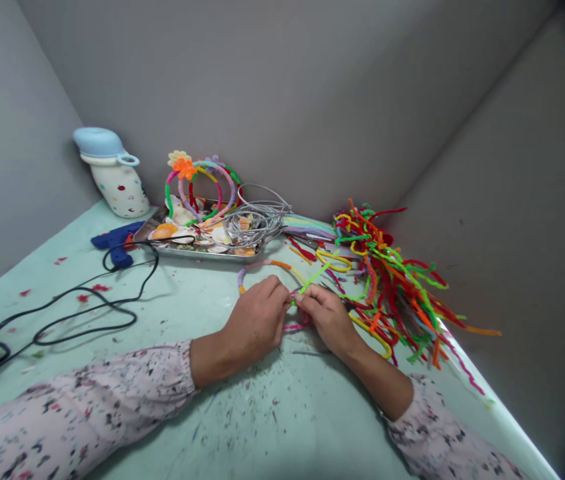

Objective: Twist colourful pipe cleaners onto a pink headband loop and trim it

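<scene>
Between my hands is a hoop (262, 263) wrapped in orange, purple, yellow and pink pipe cleaners. My left hand (261, 312) is closed, its fingertips pinching the hoop's near right part. My right hand (329, 319) pinches a bright green pipe cleaner (318, 274) against the hoop, close to the left fingertips. The green strand's free end sticks up and to the right. A pink stretch of the hoop shows below the fingers; the exact pinch point is partly hidden. Just right of my right hand lie scissors (349, 303), partly covered by pipe cleaners.
A big heap of coloured pipe cleaners (397, 273) lies at right. Behind the hoop, a metal tray (197, 254) holds flower pieces, finished hoops (235, 193) and coiled grey wire (262, 223). At left are a blue glue gun (118, 243), its black cord (112, 301) and a bottle (117, 187).
</scene>
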Tool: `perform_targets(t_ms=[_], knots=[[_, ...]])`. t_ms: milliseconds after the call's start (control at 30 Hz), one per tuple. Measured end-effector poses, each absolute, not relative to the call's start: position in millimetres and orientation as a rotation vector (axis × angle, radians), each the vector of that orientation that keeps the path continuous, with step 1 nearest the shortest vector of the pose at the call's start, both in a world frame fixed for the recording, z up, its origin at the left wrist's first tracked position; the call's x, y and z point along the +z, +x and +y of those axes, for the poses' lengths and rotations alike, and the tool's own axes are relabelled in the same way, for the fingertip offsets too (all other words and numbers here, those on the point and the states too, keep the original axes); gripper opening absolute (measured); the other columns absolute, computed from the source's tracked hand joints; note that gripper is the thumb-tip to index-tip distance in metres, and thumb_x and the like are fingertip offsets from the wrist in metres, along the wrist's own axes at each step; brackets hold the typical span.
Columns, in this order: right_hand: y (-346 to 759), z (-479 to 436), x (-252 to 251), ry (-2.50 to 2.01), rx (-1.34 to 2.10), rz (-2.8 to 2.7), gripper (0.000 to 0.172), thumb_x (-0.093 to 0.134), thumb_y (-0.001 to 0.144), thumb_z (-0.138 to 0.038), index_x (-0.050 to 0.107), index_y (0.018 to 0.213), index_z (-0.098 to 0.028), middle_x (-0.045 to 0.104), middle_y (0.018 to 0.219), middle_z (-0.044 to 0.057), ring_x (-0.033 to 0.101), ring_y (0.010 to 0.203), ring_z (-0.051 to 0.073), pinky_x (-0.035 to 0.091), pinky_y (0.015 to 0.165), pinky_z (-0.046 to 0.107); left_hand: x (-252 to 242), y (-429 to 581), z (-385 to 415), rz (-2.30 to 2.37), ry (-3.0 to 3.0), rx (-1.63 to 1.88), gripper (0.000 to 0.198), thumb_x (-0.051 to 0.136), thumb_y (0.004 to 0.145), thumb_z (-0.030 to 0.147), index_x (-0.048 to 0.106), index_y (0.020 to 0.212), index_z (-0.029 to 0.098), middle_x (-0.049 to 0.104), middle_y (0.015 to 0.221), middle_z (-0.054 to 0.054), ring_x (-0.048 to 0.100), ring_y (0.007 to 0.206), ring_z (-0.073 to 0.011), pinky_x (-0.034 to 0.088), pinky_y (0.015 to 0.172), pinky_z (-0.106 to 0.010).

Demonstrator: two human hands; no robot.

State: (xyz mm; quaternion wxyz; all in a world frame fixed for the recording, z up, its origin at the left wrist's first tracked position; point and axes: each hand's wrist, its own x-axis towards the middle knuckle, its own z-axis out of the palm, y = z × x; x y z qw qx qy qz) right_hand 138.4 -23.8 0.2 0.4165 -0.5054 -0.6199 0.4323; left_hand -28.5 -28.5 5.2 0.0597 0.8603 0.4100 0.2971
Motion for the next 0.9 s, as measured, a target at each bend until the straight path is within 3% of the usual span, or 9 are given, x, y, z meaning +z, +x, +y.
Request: perform_targets(t_ms=[567,900], knots=[[138.1,-22.6,-1.5,-1.241,1.299,-1.419,0.031,0.056,0.082,-0.039,0.048,0.059,-0.020,0.046,0.050,-0.005,0.041,0.047,0.010,0.032,0.047,0.023,3.3,-28.4,-29.5,1.184,2.600,0.923,0.014,0.038,0.090,0.013,0.051,0.088,0.017,0.052,0.087,-0.007,0.051,0.080,-0.0197,0.045,0.069,-0.033],[138.8,-21.1,-8.3,-1.139,1.481,-1.219,0.022,0.058,0.080,-0.035,0.055,0.066,-0.018,0.052,0.053,-0.003,0.041,0.045,0.010,0.026,0.043,0.022,3.9,-29.8,-29.9,1.151,2.562,0.982,0.014,0.039,0.089,0.013,0.053,0.091,0.016,0.053,0.089,-0.008,0.051,0.083,-0.0200,0.046,0.073,-0.034]])
